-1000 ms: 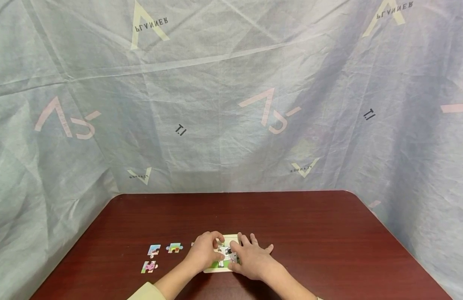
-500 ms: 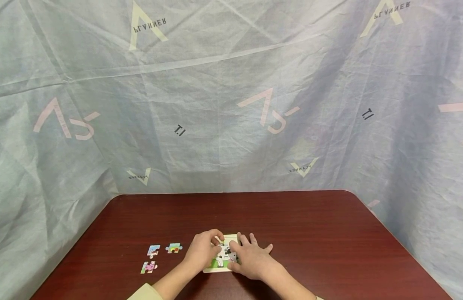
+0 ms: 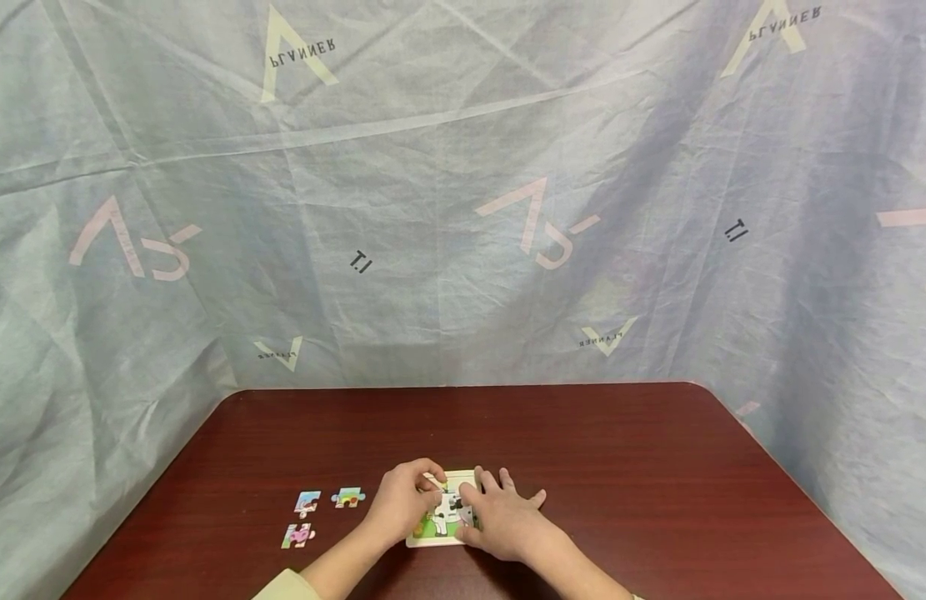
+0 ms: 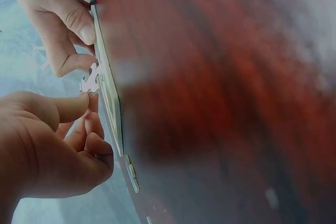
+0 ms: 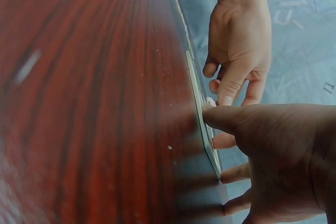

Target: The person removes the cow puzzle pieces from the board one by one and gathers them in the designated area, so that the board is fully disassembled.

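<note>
A small puzzle board (image 3: 463, 476) with a pale frame lies near the front of the table, showing part of a white animal on green. Over its left side, my left hand (image 3: 399, 505) pinches a puzzle piece (image 4: 90, 81) between thumb and index finger; the piece stands tilted above the board in the left wrist view. From the head view the fingers largely hide that piece. My right hand (image 3: 510, 518) rests at the board's right side with several fingers spread on the table. Its thumb and index finger touch the board area, near the raised piece.
Three loose puzzle pieces lie left of the board: a blue one (image 3: 307, 502), a blue-green one (image 3: 348, 497) and a pink one (image 3: 297, 535). The dark red table (image 3: 583, 442) ends against a grey cloth backdrop (image 3: 432, 292).
My left thumb has drawn up toward the index finger, uncovering more of the board's lower left. The left hand has shifted slightly left. My right hand has stayed in place.
</note>
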